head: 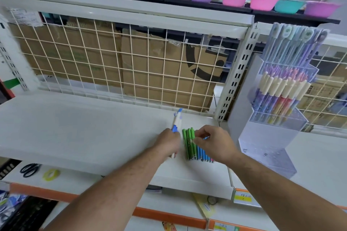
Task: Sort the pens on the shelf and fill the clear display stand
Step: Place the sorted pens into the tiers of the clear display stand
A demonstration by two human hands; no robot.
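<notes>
L hand [169,141] grips pen [176,122], R hand [212,139] green pens [188,144].

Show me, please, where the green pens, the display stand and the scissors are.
Green pens [188,142]: head view, middle of the barrels.
Display stand [262,148]: head view, bare lower front wall.
Scissors [31,169]: head view, handles.

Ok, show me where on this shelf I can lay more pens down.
Widest bare patch: the white shelf left of the left hand, which holds a white-and-blue pen. A narrower strip lies between the green pens and the wire grid. Crowded: green pens, blue pens and right hand, hemmed by the clear display stand.
</notes>
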